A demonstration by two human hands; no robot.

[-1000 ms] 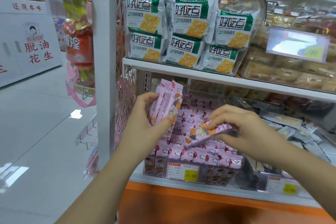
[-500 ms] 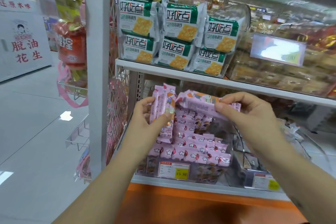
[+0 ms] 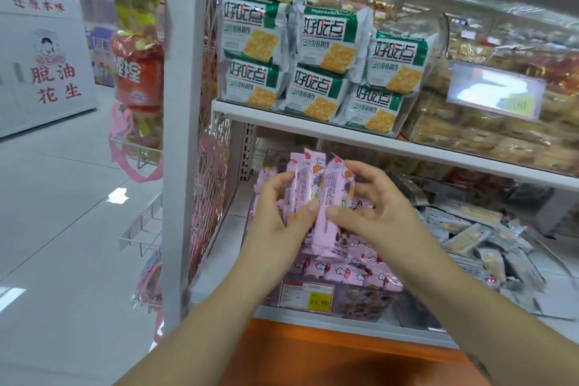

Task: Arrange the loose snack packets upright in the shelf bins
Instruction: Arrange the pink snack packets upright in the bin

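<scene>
I hold a small upright stack of pink snack packets [image 3: 316,194] between both hands, above a clear shelf bin [image 3: 363,302] on the lower shelf. My left hand [image 3: 279,222] grips the stack from the left, thumb on its front. My right hand [image 3: 379,210] presses the rightmost packet against the stack from the right. More pink packets [image 3: 351,269] lie in rows inside the bin below my hands. A yellow price tag [image 3: 319,302] is fixed to the bin's front.
Green-and-white cracker packs [image 3: 316,53] fill the bin on the shelf above. Loose grey packets [image 3: 479,238] lie in the bin to the right. A white upright post [image 3: 181,122] and pink wire side rack stand on the left, with the open aisle floor beyond.
My right hand carried one pink packet from the bin up to the stack in my left hand and stood it against the stack. The camera view shifted slightly.
</scene>
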